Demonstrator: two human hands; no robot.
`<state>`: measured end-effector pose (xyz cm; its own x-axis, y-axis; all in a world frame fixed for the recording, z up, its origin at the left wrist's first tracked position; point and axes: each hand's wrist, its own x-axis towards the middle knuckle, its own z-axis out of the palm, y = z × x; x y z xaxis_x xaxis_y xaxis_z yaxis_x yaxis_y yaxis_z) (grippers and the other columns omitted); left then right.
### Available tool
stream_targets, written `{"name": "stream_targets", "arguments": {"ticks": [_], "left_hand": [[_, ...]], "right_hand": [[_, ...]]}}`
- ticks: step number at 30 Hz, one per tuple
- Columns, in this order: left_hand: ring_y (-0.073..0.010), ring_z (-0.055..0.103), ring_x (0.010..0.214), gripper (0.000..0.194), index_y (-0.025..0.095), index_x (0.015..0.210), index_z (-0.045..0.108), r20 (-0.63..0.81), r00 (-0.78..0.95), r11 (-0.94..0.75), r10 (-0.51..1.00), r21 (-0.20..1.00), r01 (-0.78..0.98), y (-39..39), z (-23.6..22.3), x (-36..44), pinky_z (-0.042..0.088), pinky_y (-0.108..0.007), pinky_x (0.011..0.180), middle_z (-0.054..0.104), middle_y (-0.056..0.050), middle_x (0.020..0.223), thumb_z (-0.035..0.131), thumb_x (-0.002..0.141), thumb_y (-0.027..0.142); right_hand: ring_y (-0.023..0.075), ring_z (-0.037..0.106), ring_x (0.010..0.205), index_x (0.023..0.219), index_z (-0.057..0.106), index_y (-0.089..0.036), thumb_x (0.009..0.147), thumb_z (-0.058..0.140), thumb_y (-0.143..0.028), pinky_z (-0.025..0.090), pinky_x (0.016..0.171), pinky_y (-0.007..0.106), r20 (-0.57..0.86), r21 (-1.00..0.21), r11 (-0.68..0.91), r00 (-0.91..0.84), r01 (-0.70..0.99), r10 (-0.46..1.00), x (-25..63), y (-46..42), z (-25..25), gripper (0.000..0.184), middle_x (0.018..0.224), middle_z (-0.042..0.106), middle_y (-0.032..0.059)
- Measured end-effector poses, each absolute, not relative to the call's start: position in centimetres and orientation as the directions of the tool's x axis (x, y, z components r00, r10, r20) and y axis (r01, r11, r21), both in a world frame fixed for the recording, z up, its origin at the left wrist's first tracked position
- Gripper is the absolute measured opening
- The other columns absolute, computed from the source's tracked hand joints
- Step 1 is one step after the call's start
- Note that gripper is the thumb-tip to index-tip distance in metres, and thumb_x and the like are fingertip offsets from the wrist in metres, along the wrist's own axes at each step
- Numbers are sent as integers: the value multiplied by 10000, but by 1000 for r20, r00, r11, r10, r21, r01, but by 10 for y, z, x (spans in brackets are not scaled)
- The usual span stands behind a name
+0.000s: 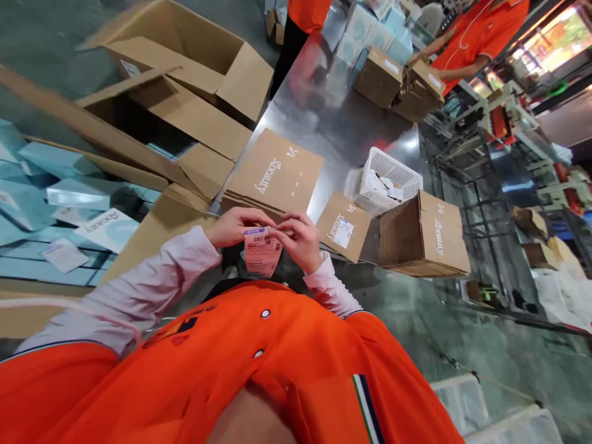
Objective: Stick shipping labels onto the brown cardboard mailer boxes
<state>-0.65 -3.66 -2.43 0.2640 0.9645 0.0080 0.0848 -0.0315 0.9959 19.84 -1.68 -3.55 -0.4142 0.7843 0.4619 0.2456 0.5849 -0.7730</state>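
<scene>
A: What does my head camera give me?
B: The printed label (263, 251), hanging below the near edge of the metal table (308, 117), in front of the orange shirt (277, 364).
A: How does it look from where I sit?
B: Pinkish and thin, with a purple strip along its top, a dark barcode beneath and rows of fine print I can't read. It narrows toward the bottom.
A: And my hands?
B: The left hand (240, 226) pinches the top left corner between thumb and fingers; the right hand (300, 242) pinches the top right, its fingertips bunched.
A: What lies nearby?
B: Just beyond my hands, a stack of flat brown cartons (277, 172) marked "beauty". To the right, 1 carton with a white sticker (343, 227), then a white basket (391, 179) and a row of folded cartons (441, 237). Light blue boxes (78, 191) fill the left side.
</scene>
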Motion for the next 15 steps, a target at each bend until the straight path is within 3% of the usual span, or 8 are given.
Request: {"name": "stream_targets", "arguments": {"ticks": [2,4,8,10,13,15], "left_hand": [[-188,629,794,368,134,758,726,52,303,-86,952,991,100,-27,-33,-25,507,-249,750,707,-94,822,786,717,495],[-189,633,831,364,134,774,705,0,323,-19,946,998,54,-19,-49,-37,507,-242,770,704,-77,831,812,699,474],[-219,654,838,404,138,833,669,-353,314,416,882,895,-161,-11,-94,-38,527,-265,722,689,-54,769,849,633,440],[-242,668,814,405,140,838,664,-457,300,529,838,814,-240,-10,-114,-31,541,-301,684,691,-73,744,828,635,451],[-246,681,799,364,152,820,648,-517,205,555,831,760,-338,-8,-134,-20,550,-313,678,691,-77,715,814,634,418],[-235,682,800,353,147,798,638,-481,155,504,863,791,-347,-5,-140,-15,549,-302,696,682,-70,684,786,669,441]], "right_hand": [[161,666,941,825,750,-197,874,714,-438,588,788,267,422,-771,552,-393,317,817,181,-19,-34,248,1057,665,94],[175,652,979,814,758,-198,860,735,-419,568,875,303,410,-743,529,-347,410,844,168,-13,-34,227,1060,659,96],[211,594,1115,789,766,-186,800,802,-360,465,1049,359,353,-656,414,-228,631,907,156,45,-41,178,1092,635,97],[201,583,1141,823,775,-167,796,803,-337,435,1070,329,262,-638,305,-174,707,949,155,92,-51,175,1119,627,95],[182,576,1154,926,783,-151,825,767,-351,424,1056,288,102,-622,134,-89,772,991,153,158,-72,225,1180,619,94],[188,554,1187,989,779,-171,848,736,-389,413,1064,304,4,-586,55,-64,808,998,149,185,-86,263,1235,609,90]]}}
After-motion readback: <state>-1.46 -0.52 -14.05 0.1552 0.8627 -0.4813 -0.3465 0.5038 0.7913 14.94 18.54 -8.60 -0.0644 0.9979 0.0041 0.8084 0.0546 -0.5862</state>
